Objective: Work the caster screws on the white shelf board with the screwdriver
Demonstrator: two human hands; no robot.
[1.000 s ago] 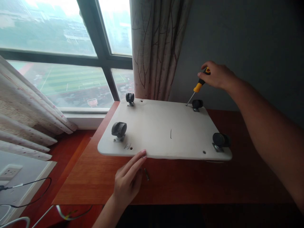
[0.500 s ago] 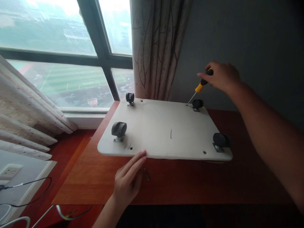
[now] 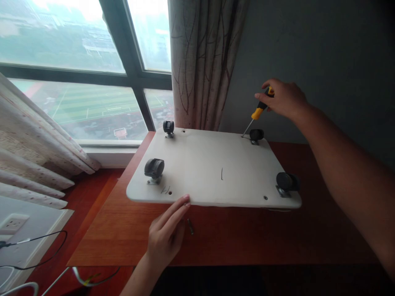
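Note:
A white board [image 3: 203,164] with rounded corners lies on the table, casters facing up. Black casters stand near its corners: far left [image 3: 168,128], near left [image 3: 154,169], far right [image 3: 256,135] and near right [image 3: 286,181]. My right hand [image 3: 282,96] is closed round the handle of a yellow-and-black screwdriver [image 3: 257,112]. Its tip meets the board at the far edge, just left of the far-right caster; whatever sits under the tip is too small to make out. The fingers of my left hand [image 3: 166,230] grip the near edge left of middle.
On the reddish wooden table [image 3: 123,238], a small metal bolt-like piece [image 3: 190,226] lies by my left hand. Holes [image 3: 170,193] show in the board, one with a fastener [image 3: 266,197]. Behind are a curtain [image 3: 203,61], window and wall; cables [image 3: 46,263] hang at lower left.
My right hand has shifted slightly left and its fingers have changed position round the screwdriver handle. The tip stays at the same spot. My left hand and the board keep their places.

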